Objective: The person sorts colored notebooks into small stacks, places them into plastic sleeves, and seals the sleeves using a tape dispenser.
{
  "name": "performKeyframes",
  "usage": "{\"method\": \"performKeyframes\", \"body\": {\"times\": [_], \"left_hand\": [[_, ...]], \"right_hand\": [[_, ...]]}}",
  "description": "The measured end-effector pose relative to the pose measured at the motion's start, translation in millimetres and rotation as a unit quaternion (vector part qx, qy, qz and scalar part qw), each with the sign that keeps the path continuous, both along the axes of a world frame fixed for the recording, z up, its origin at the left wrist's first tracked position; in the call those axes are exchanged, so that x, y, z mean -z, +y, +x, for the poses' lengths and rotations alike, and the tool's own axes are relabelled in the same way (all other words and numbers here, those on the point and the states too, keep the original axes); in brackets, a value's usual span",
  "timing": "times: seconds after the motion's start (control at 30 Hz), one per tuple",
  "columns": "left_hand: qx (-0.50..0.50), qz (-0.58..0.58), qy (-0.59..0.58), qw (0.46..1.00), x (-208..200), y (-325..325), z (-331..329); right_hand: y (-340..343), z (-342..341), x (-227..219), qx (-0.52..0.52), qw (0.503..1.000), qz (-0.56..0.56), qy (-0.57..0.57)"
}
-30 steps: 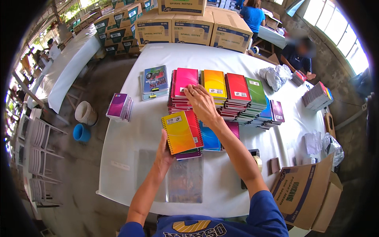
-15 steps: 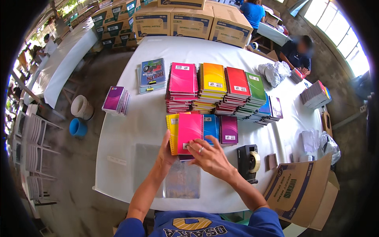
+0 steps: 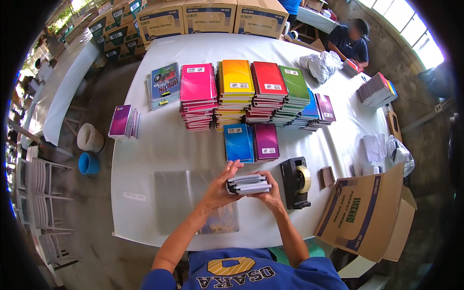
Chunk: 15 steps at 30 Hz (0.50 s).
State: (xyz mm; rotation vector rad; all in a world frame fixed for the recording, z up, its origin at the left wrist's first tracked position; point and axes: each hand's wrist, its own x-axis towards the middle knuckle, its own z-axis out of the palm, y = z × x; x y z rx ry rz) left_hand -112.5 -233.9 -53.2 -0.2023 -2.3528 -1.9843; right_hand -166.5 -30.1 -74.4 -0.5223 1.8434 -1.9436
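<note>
Between my two hands is a small stack of spiral notebooks (image 3: 248,184), tipped so that its page edges face me. My left hand (image 3: 221,188) clasps its left side, and my right hand (image 3: 268,188) closes on its right side. The covers of the held notebooks are mostly hidden. Just beyond my hands lie a blue notebook pile (image 3: 239,143) and a purple notebook pile (image 3: 266,142). Farther back stand tall stacks of pink (image 3: 198,83), yellow (image 3: 235,77), red (image 3: 269,78) and green (image 3: 295,83) notebooks, with blue and purple ones at their right.
A tape dispenser (image 3: 295,183) sits right of my hands, near an open cardboard box (image 3: 360,212). Clear plastic sheets (image 3: 179,200) lie at front left. A purple notebook stack (image 3: 123,122) stands at the left edge. Another person (image 3: 349,43) sits at the far right.
The pink and yellow notebooks that lay fanned in my hands are now gathered and tipped on edge. My right hand has gone from their top to the side. The view has shifted slightly.
</note>
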Motion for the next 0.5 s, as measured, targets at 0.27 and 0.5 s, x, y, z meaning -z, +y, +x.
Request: {"method": "performKeyframes", "body": {"times": [0.27,0.5], "left_hand": [[-0.018,0.096,-0.011,0.995,70.8,35.9,1.1],[0.001,0.249,-0.158,0.955,76.9,40.6,8.6]], "right_hand": [[3.7,22.9,53.1,0.036,0.998,-0.019,-0.044],[6.3,17.2,70.1,0.031,0.998,0.0,0.056]]}}
